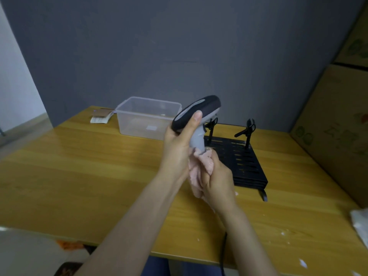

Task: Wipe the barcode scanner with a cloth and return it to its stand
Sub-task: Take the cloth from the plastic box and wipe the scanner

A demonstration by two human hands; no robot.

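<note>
Nearest, the right hand (216, 181) is closed round a pink cloth (201, 166) bunched at the foot of the scanner (196, 116) handle. The left hand (180, 141) grips the scanner just under its head, above the bench (79, 166). Best hold it steady and rub upward; the stand (242, 156) waits just behind.

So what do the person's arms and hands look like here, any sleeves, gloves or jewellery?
Both forearms are bare up to the frame's bottom edge; no sleeves show. The left hand and right hand wear no gloves, and no rings, watch or wristband are visible. The left thumbnail is short and unpainted. No markings or cables on either arm.
</note>
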